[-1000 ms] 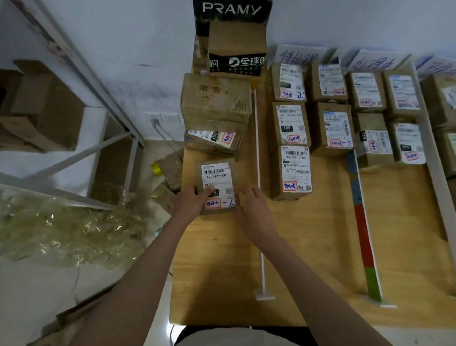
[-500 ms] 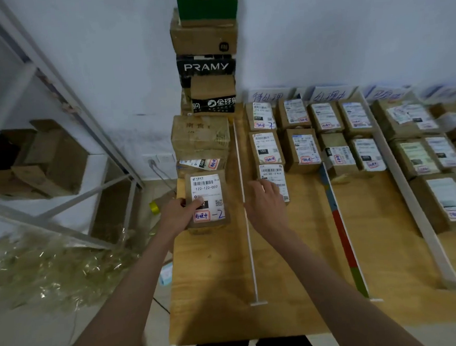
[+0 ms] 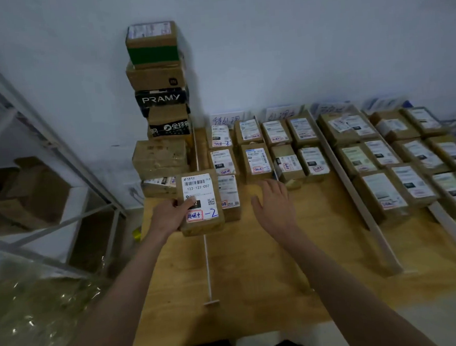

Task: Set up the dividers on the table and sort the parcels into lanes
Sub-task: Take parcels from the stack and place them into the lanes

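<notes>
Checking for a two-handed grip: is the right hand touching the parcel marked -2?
Apart. The head view shows wooden table between the open right hand and the parcel.

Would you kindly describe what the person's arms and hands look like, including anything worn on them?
Both arms are bare as far up as the picture shows: no sleeves, gloves, watch, bracelets or rings are visible on the left hand or the right hand. Fingernails look short and plain. No markings or cables show.
</notes>
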A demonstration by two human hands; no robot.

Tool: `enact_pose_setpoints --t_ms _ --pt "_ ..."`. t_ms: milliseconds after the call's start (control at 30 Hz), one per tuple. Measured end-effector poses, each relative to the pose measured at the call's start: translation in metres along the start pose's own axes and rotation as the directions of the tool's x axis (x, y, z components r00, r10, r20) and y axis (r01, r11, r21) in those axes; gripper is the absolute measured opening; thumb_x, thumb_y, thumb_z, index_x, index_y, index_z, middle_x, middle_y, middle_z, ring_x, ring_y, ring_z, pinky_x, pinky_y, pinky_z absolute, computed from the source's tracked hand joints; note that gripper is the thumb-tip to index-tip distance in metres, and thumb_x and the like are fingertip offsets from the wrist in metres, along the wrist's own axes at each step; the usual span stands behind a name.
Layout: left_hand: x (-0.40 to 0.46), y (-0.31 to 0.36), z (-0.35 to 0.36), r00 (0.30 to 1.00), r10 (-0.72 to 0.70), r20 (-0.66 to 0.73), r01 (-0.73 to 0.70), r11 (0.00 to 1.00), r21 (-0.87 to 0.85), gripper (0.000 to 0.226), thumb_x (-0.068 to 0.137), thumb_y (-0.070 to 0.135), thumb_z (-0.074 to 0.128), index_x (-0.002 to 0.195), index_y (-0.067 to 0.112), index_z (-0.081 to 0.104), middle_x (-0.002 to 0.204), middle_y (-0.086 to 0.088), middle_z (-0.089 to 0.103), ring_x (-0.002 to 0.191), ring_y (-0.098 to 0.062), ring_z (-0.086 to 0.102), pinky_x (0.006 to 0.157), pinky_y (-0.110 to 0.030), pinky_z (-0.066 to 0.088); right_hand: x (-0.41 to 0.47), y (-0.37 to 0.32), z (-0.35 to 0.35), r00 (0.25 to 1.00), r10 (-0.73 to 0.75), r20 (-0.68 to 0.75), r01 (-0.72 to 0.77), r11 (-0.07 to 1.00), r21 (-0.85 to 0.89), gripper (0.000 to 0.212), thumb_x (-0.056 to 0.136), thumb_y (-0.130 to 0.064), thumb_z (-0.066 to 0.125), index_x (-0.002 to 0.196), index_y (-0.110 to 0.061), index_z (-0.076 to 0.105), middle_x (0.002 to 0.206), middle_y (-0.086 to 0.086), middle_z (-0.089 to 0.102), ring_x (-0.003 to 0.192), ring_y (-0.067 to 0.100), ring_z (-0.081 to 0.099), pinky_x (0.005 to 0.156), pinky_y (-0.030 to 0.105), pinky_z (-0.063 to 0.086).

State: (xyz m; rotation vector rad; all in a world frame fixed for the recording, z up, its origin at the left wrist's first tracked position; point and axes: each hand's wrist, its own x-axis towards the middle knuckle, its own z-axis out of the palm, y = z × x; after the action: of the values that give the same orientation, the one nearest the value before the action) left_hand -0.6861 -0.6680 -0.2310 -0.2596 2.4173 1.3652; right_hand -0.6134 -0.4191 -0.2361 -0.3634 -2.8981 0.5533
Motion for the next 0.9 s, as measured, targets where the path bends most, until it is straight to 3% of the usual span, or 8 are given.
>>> enact_pose_setpoints --t_ms 167,267,400,567,633,767,900 --pt "-0.036 0.031 0.076 1.0 -0.003 -0.024 0.003 1.0 -0.008 0.032 0.086 0.052 0.069 0.083 0.021 0.071 0.089 -0.002 0.075 0.084 -0.021 0.07 0.076 -0.045 0.06 -0.017 0.079 -0.032 1.0 0.004 -0.002 -0.004 1.0 -0.003 0.041 0.097 -0.033 0.051 0.135 -0.015 0.053 0.138 0.006 0.052 0.132 0.027 0.042 0.109 0.041 0.034" --pt "-0.065 0.052 0.13 1.0 -0.019 -0.023 0.018 0.999 -0.045 0.032 0.089 0.047 0.068 0.093 0.016 0.07 0.086 -0.001 0.071 0.077 -0.016 0.067 0.061 -0.034 0.057 -0.033 0.134 -0.054 1.0 0.017 0.014 -0.017 1.0 0.004 0.042 0.097 -0.033 0.051 0.136 -0.016 0.052 0.139 0.005 0.052 0.132 0.026 0.042 0.108 0.042 0.035" --pt "-0.095 0.073 0.195 1.0 -0.012 0.004 0.012 0.992 -0.125 0.023 0.092 0.041 0.066 0.099 0.019 0.066 0.086 0.005 0.068 0.075 -0.008 0.063 0.055 -0.028 0.051 -0.056 0.199 -0.08 0.999 0.034 0.014 -0.034 0.999 0.011 0.044 0.1 -0.035 0.048 0.139 -0.017 0.05 0.141 0.004 0.051 0.134 0.025 0.041 0.109 0.042 0.036" --pt "-0.114 0.088 0.253 0.998 -0.037 0.043 0.042 0.993 -0.109 0.023 0.09 0.044 0.068 0.087 0.021 0.067 0.092 -0.003 0.073 0.081 -0.016 0.068 0.069 -0.037 0.059 -0.068 0.252 -0.097 1.0 0.021 -0.001 -0.021 1.0 0.021 0.043 0.101 -0.037 0.046 0.14 -0.017 0.048 0.143 0.003 0.049 0.134 0.025 0.041 0.111 0.042 0.032" --pt "-0.113 0.092 0.268 0.998 -0.05 0.044 0.053 0.995 -0.085 0.027 0.09 0.045 0.067 0.085 0.018 0.068 0.091 -0.004 0.074 0.081 -0.018 0.069 0.068 -0.036 0.059 -0.064 0.264 -0.099 1.0 0.019 0.006 -0.019 1.0 0.02 0.044 0.101 -0.036 0.047 0.14 -0.016 0.047 0.143 0.004 0.048 0.135 0.025 0.04 0.112 0.043 0.032" --pt "-0.101 0.097 0.29 0.997 -0.057 0.055 0.06 0.997 -0.039 0.039 0.088 0.049 0.067 0.097 0.011 0.072 0.092 -0.005 0.075 0.081 -0.02 0.071 0.066 -0.036 0.06 -0.048 0.28 -0.094 0.998 0.041 0.039 -0.042 0.999 0.013 0.048 0.1 -0.037 0.046 0.142 -0.014 0.044 0.146 0.006 0.045 0.137 0.027 0.039 0.114 0.048 0.033" --pt "-0.077 0.1 0.311 0.996 -0.065 0.064 0.066 0.998 -0.007 0.042 0.088 0.049 0.068 0.099 0.009 0.072 0.092 -0.005 0.075 0.08 -0.021 0.071 0.065 -0.037 0.061 -0.025 0.29 -0.087 0.997 0.055 0.057 -0.056 0.998 0.02 0.047 0.1 -0.034 0.047 0.142 -0.012 0.044 0.147 0.006 0.044 0.139 0.027 0.037 0.115 0.045 0.031"
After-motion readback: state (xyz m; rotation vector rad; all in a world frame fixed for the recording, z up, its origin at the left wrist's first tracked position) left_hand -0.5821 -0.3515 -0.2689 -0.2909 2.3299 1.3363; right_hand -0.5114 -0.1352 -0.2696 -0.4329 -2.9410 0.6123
